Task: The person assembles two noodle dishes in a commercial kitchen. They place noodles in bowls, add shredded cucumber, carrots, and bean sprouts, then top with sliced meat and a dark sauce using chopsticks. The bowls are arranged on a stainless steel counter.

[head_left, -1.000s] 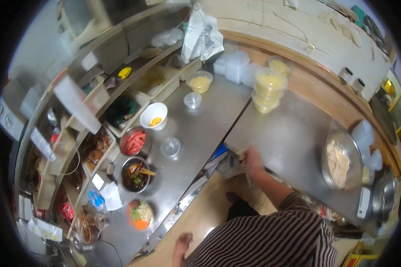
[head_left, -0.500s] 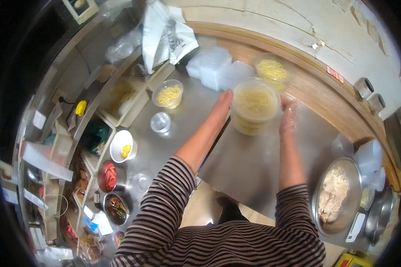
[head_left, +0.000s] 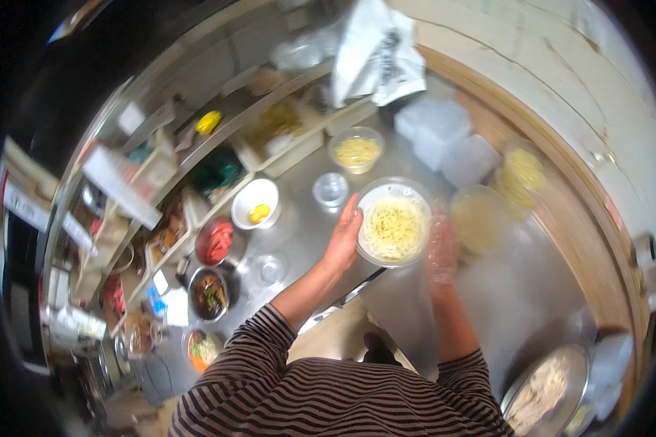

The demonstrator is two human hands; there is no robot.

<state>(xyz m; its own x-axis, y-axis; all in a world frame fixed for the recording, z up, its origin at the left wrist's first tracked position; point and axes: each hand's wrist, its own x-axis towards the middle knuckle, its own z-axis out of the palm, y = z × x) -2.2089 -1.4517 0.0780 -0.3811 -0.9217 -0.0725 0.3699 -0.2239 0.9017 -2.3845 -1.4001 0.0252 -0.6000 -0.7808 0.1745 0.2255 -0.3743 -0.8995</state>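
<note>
Currently my left hand and gloved right hand grasp a clear noodle tub above the steel counter.

Two hands hold a round tub of noodles over a shiny metal desk.

The left hand is bare and grips the left side of the clear tub of yellow noodles. The right hand wears a see-through glove and touches the tub's right side. Just right of it sit more tubs of noodles, but they look blurry. On the desk to the left stand a small clear cup, a white bowl with something yellow in it, and a bowl of red food. A metal pan sits at the lower right. The person's sleeves are striped.
</note>
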